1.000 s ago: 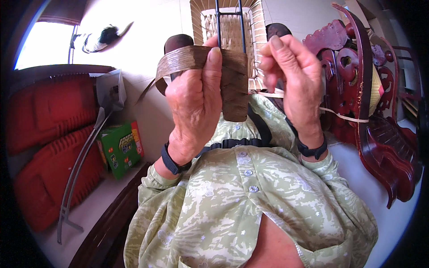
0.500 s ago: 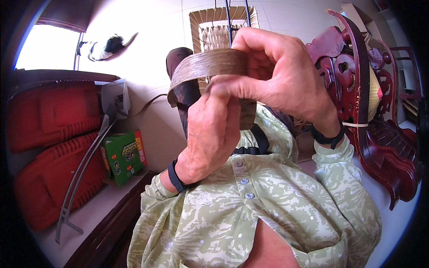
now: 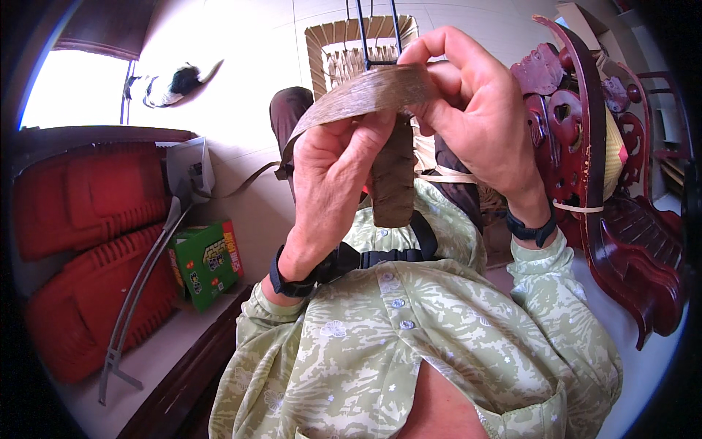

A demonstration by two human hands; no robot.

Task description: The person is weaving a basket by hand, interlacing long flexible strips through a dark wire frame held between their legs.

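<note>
A flat brown fibrous strip [image 3: 351, 96] arches between my hands, its far-left part bending down past my knee. My left hand [image 3: 333, 164] is closed under the strip, thumb and fingers pinching its lower edge. At the strip's right end, my right hand [image 3: 479, 121] is closed in a pinch, thumb below and fingers curled over. Between the hands, a darker, rough brown flat length [image 3: 393, 183] hangs down in front of my belt; whether it joins the strip is hidden by my fingers.
A woven seat with a pale frame [image 3: 318, 55] and dark metal rods stands ahead. Red plastic pieces [image 3: 88, 197], a green box [image 3: 205, 263] and a grey bent frame [image 3: 131, 314] are at left. A carved dark-red wooden chair [image 3: 592, 146] is at right. A black-and-white animal [image 3: 172, 86] is far left.
My left hand has drawn down and left, away from my right thumb. The strip is now stretched flatter between the hands, and more of the hanging dark length shows.
</note>
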